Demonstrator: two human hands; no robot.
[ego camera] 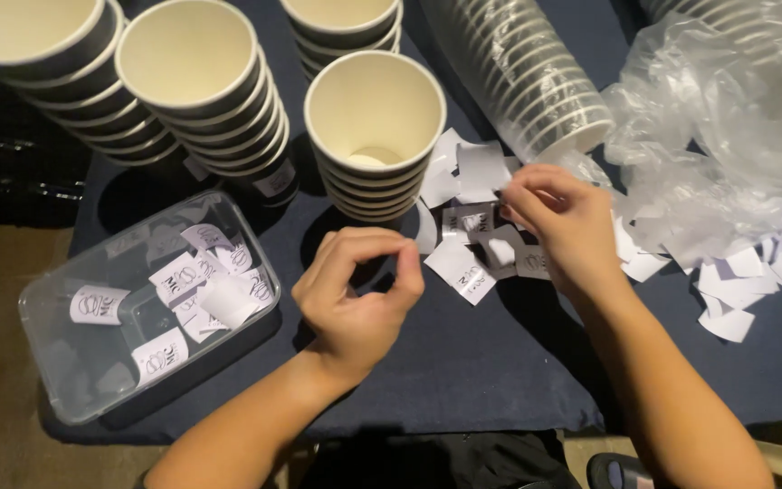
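Hands (463, 254) over white printed stickers (477, 244)

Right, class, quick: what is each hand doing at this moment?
Left hand: fingers pinched together, nothing visible between them; cannot tell if it holds anything.
Right hand: fingertips closed on a white paper slip.

The left hand (359, 299) hovers above the dark blue table (463, 362), thumb and forefinger curled together; whether it pinches anything cannot be told. The right hand (558, 222) touches a heap of small white paper labels (468, 240) near the table's middle. Just behind the labels stands a stack of paper cups (375, 127). At the left edge lies a clear plastic container (52, 308) with more labels inside. Crumpled clear plastic wrap (717, 118) lies toward the right edge.
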